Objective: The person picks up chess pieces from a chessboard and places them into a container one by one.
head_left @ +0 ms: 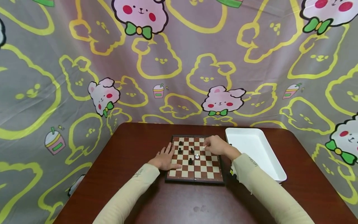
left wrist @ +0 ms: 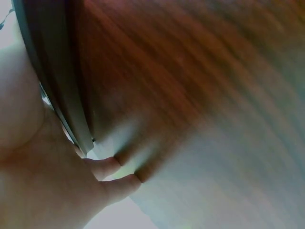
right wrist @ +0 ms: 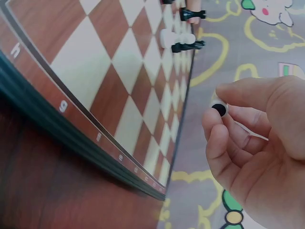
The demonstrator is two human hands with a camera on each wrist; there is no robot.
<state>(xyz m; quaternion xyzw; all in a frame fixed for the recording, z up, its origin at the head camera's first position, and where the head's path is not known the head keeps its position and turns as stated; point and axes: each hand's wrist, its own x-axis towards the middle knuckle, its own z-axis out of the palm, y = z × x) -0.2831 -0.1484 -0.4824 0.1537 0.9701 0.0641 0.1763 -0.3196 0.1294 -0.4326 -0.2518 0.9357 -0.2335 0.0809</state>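
Rests the left hand [head_left: 164, 158] with fingers spread along the left edge of the chessboard [head_left: 199, 168], and lays its thumb over the nearer squares. With the right hand [head_left: 215, 145] pinches a white chess piece [head_left: 204, 147] between thumb and fingertips, above the far right part of the chessboard. Has a second white piece [head_left: 197, 156] standing near the chessboard's middle and four black pieces [head_left: 190, 161] on its left half. Can read "h" and "g" in pale print along one chessboard border in the right wrist view; cannot make out the smaller characters past them. Wears pale sleeves [head_left: 128, 190] with dark writing at both cuffs (too small to read with confidence). Has a white tray [head_left: 251, 149] to the right of the chessboard. Works at a red-brown table [head_left: 145, 137] beneath the chessboard, facing a grey cloth [head_left: 187, 46] beyond it, printed with bunnies and drink cups.
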